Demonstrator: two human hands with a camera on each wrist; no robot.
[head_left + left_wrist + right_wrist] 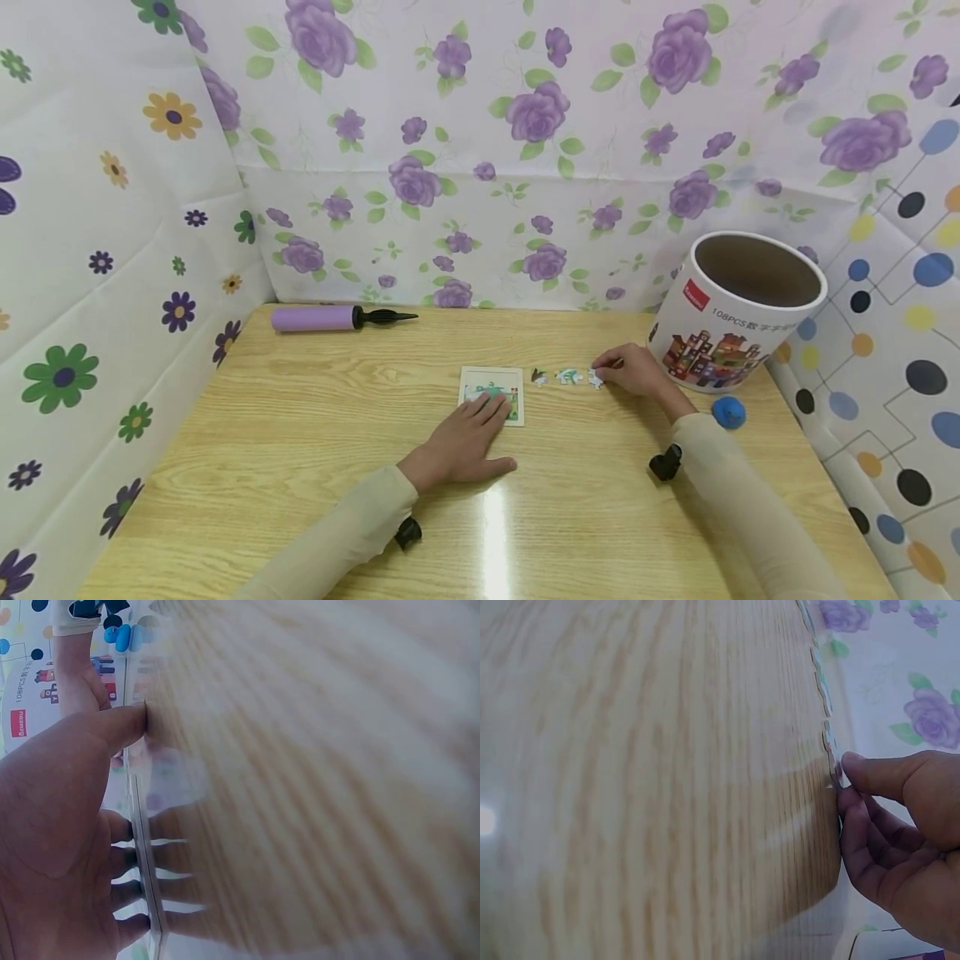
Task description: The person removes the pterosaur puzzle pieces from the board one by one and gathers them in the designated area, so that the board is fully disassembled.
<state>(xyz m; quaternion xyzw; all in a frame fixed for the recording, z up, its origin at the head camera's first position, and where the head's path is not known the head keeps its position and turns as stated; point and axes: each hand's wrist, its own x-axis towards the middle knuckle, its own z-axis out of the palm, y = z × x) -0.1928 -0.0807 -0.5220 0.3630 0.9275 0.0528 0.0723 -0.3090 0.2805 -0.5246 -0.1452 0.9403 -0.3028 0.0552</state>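
A small square jigsaw puzzle board (517,417) with a pale frame and a partly visible green picture lies mid-table. My left hand (467,437) rests on it, its fingertips over the picture and its thumb spread out onto the tabletop. In the left wrist view the fingers (124,859) reach onto the board's edge. To the right of the board, a brown-and-white puzzle piece (538,377) and a green-and-white puzzle piece (568,377) lie in a row. At the row's right end my right hand (632,372) pinches a whitish puzzle piece (595,379) between thumb and forefinger, low at the tabletop.
Behind my right hand stands a big white bucket (738,325) printed with toy buildings. A small blue object (728,412) sits by its base. A purple hand pump (315,318) lies along the back left edge. Flowered cloth (480,167) hangs behind the wooden table (300,433).
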